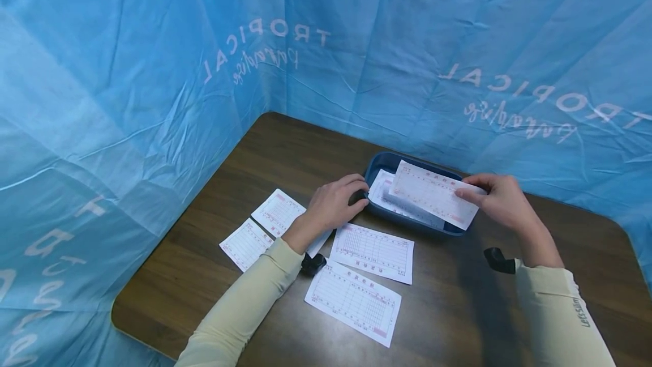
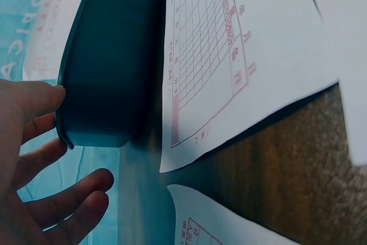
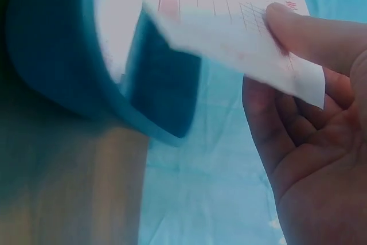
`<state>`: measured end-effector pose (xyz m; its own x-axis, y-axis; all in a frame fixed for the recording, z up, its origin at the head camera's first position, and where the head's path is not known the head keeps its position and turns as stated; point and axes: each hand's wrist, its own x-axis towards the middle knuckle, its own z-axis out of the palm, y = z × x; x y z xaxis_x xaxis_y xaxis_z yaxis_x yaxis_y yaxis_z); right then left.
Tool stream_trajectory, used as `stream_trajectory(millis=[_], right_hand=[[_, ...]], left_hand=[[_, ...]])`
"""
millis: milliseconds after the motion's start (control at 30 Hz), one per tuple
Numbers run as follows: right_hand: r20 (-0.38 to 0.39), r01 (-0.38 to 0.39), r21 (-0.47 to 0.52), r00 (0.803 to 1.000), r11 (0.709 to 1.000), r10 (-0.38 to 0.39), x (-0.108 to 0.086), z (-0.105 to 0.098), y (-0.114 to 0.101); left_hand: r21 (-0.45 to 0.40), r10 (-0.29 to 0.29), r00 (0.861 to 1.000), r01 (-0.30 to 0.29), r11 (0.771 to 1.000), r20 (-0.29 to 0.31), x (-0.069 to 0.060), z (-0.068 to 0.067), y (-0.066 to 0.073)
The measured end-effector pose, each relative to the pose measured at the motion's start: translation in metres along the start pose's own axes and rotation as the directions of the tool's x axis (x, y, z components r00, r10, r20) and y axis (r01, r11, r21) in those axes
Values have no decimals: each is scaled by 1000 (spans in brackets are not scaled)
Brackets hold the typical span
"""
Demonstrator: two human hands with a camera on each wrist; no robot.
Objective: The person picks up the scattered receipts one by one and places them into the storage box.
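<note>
A blue rectangular container (image 1: pixel 407 220) stands near the back of the table with printed paper slips (image 1: pixel 379 186) inside. My left hand (image 1: pixel 333 203) holds the rim at its left end; in the left wrist view the thumb and nearest fingertips meet that rim, while the other fingers stay off it. Over the container's right part, my right hand (image 1: pixel 501 200) pinches a white form slip (image 1: pixel 433 191) with red print by its right end. The right wrist view shows the thumb (image 3: pixel 309 35) on the slip's printed face and the fingers behind it.
Several more printed slips lie on the brown wooden table (image 1: pixel 438 321): one slip (image 1: pixel 374 251) in front of the container, another slip (image 1: pixel 354 302) nearer me, others at left, partly under my left arm. Blue printed curtains (image 1: pixel 356 72) hang behind and to the left.
</note>
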<state>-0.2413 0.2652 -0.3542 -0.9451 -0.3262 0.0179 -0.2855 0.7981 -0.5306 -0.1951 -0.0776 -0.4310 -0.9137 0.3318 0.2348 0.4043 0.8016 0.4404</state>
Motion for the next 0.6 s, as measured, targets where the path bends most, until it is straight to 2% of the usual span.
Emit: stream_trajectory(millis=[133, 600], right_hand=[[21, 14, 17, 1000, 1000, -14, 5, 8, 3], [120, -24, -3, 992, 1000, 24, 6, 35, 10]], left_hand=[[4, -2, 1000, 2, 1000, 0, 0, -1, -1], [10, 1, 1000, -1, 1000, -9, -1, 0, 1]])
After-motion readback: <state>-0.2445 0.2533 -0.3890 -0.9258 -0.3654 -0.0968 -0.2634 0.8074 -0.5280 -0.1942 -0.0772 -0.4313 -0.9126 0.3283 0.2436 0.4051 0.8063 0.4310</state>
